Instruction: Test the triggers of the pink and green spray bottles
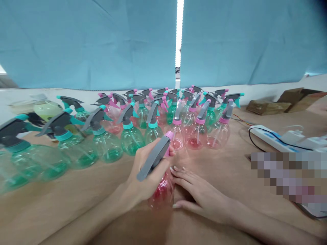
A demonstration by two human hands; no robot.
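Observation:
My left hand (143,177) is wrapped round the neck of a pink transparent spray bottle (163,192) that stands on the brown table (230,160) near me. Its grey trigger head (153,158) with a pink nozzle sticks up and tilts to the left above my fingers. My right hand (198,194) rests against the right side of the bottle's body, fingers stretched out and together, the thumb low at the bottle's base.
Several green bottles (107,144) and pink bottles (196,136) with grey trigger heads stand in rows behind. A white power strip (268,137) with a black cable lies at right. Cardboard boxes (270,106) sit at far right. Blue curtains (102,41) hang behind.

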